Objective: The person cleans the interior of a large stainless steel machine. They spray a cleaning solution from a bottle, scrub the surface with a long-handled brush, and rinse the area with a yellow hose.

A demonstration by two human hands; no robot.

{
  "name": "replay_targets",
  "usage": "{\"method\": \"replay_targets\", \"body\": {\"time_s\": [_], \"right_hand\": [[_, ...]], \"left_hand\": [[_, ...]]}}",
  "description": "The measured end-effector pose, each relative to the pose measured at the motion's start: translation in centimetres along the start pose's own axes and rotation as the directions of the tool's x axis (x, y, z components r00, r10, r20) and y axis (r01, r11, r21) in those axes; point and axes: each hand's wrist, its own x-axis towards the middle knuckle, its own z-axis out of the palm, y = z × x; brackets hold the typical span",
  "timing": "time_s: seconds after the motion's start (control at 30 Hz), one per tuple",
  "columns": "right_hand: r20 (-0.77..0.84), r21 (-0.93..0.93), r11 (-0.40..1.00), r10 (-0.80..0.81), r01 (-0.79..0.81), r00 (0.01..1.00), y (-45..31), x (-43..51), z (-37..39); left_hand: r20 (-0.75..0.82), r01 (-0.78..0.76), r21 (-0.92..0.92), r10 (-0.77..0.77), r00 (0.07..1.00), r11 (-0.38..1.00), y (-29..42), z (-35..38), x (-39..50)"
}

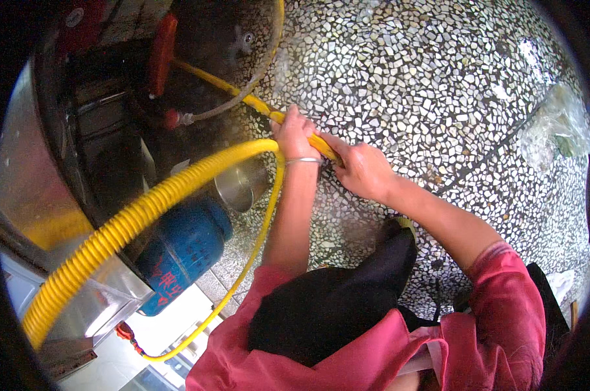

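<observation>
My left hand [295, 137], with a metal bangle at the wrist, is closed around a slim yellow pole or tube [256, 103]. Just behind it, my right hand [366, 168] grips the same piece near its visible end. The pole slants up and left to a red bar-shaped part [163, 56]; how the two join is too dark to tell. Close by my left wrist, a yellow corrugated hose [153, 207] bends sharply and runs down beside my forearm.
A blue gas cylinder [187, 254] bearing red writing stands at left, near a metal container [235, 188]. A thin hose [226, 105] crosses the pole, with a red fitting [173, 119]. Clear plastic [556, 127] lies on the terrazzo floor [397, 73]. Metal equipment [45, 161] edges the left.
</observation>
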Motion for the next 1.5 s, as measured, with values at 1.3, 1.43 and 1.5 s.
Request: {"method": "replay_targets", "body": {"time_s": [1.3, 1.43, 1.5], "right_hand": [[-0.008, 0.612, 0.782, 0.150, -0.114, 0.989, -0.7, 5.5, 8.8], [0.020, 0.602, 0.788, 0.150, -0.131, 0.988, -1.9, 4.7, 9.6], [-0.027, 0.618, 0.780, 0.140, -0.093, 0.990, -1.8, 4.8, 10.2]], "left_hand": [[0.022, 0.045, 0.236, -0.052, 0.998, 0.971, 4.1, -3.4, 5.2], [-0.002, 0.031, 0.249, -0.032, 1.000, 0.968, 4.6, -4.4, 5.1], [0.067, -0.007, 0.242, -0.010, 0.998, 0.970, 4.5, -4.7, 5.1]]}}
